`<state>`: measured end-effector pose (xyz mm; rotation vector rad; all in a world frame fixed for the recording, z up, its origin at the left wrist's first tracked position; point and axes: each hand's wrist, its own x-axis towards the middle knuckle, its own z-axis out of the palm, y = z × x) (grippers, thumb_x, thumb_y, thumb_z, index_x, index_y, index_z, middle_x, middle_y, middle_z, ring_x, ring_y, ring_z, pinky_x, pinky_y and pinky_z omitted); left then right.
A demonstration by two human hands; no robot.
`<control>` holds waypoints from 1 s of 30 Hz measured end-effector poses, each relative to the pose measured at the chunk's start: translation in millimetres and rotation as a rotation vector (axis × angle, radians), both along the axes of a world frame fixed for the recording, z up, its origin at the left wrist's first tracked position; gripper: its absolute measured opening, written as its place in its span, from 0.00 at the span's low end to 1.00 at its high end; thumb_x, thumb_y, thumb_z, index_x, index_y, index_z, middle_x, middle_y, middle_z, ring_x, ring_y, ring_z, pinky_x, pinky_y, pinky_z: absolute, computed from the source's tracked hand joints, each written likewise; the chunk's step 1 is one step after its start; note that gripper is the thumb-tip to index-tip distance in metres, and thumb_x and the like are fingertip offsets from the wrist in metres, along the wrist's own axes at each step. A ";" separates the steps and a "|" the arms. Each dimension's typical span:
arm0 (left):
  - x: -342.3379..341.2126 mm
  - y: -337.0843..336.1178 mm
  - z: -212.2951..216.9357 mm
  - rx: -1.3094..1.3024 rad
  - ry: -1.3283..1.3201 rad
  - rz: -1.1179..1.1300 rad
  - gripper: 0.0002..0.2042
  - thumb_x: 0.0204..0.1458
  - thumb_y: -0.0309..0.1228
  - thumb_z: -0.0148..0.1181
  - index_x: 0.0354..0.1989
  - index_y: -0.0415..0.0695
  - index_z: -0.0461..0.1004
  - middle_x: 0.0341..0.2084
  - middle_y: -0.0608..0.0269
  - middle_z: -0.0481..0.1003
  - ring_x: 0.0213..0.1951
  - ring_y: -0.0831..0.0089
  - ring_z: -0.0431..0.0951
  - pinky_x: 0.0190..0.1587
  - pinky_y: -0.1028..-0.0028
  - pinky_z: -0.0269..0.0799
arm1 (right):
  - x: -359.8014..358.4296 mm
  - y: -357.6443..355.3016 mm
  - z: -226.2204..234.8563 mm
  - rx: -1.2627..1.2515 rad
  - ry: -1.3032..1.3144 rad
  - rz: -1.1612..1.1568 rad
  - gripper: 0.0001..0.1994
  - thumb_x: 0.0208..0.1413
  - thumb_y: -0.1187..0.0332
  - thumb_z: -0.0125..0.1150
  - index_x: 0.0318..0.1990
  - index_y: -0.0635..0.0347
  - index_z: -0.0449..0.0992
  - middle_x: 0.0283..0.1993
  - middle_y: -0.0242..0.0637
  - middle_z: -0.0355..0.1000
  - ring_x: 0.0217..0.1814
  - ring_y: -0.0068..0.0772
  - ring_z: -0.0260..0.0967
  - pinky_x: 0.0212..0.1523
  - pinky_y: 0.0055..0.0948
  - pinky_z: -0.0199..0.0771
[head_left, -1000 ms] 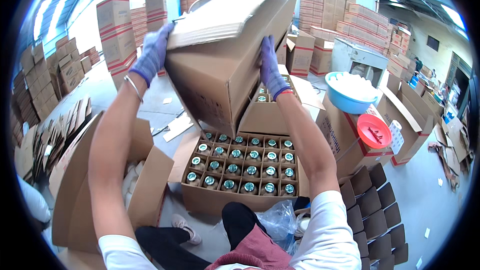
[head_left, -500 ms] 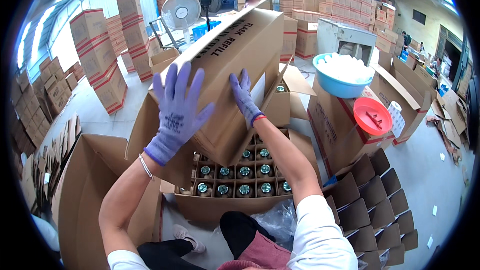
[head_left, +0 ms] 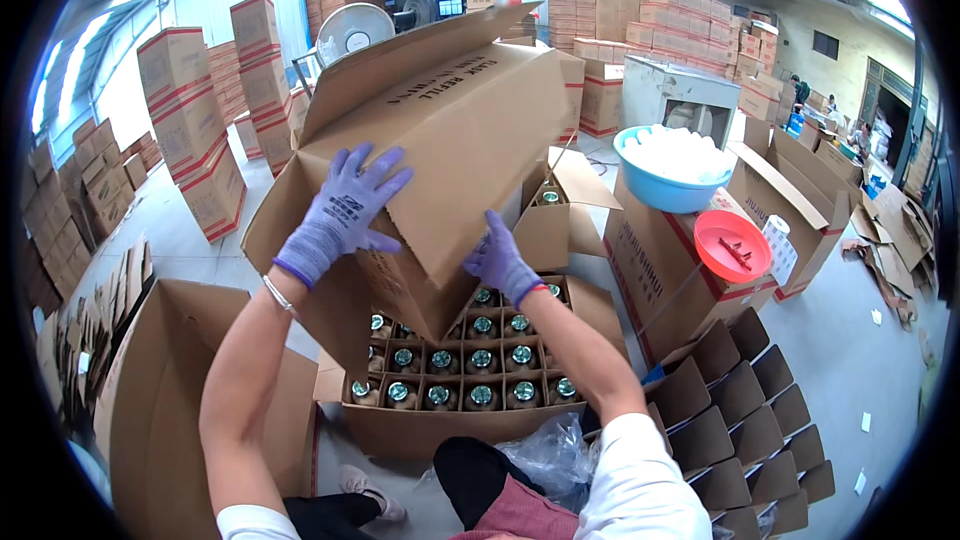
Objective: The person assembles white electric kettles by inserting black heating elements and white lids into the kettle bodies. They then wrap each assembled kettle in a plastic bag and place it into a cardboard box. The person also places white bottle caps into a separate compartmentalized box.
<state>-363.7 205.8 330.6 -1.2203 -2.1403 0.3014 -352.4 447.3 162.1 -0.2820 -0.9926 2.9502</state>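
A large brown cardboard box (head_left: 480, 140) with raised flaps is tilted above a partitioned carton (head_left: 440, 432). Silvery-green-topped bottles (head_left: 481, 397) stand in that carton's cells; the tilted box hides the far left ones. My left hand (head_left: 340, 215), in a purple knit glove, lies against the near left side of the tilted box with its fingers spread. My right hand (head_left: 500, 262), gloved alike, is lower, with its fingers closed at the right lower edge of the same box.
An open carton (head_left: 200, 390) stands at left, and folded cardboard dividers (head_left: 735, 430) at right. Beyond them a blue basin (head_left: 672, 190) of white pieces and a red bowl (head_left: 715, 260) sit on boxes. Another opened carton (head_left: 545, 225) is behind; clear plastic (head_left: 555, 460) lies by my knee.
The tilted box has turned and leaned lower, showing more of its top flap. My right hand has moved down to its lower edge. My left hand has shifted slightly down, fingers still spread.
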 end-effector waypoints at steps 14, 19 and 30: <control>-9.6 32.1 45.7 1.393 -0.748 0.112 0.39 0.57 0.63 0.51 0.34 0.26 0.77 0.31 0.46 0.79 0.38 0.64 0.77 0.46 0.65 0.70 | -46.6 28.6 55.0 0.932 0.187 -0.271 0.46 0.60 0.36 0.46 0.72 0.69 0.49 0.75 0.54 0.46 0.78 0.46 0.42 0.73 0.37 0.46; -46.7 26.5 69.9 1.281 -0.817 0.147 0.41 0.56 0.64 0.50 0.43 0.25 0.76 0.39 0.39 0.79 0.45 0.58 0.79 0.50 0.65 0.70 | -82.9 66.3 47.5 0.942 0.217 -0.238 0.35 0.65 0.37 0.36 0.57 0.63 0.67 0.52 0.40 0.68 0.50 0.33 0.65 0.50 0.33 0.65; -135.6 18.0 59.3 1.368 -0.892 0.146 0.40 0.55 0.64 0.52 0.49 0.29 0.73 0.38 0.52 0.78 0.39 0.66 0.77 0.41 0.66 0.73 | 135.4 -62.8 155.8 1.600 0.592 0.642 0.16 0.58 0.59 0.60 0.46 0.62 0.76 0.48 0.42 0.76 0.46 0.39 0.76 0.47 0.36 0.76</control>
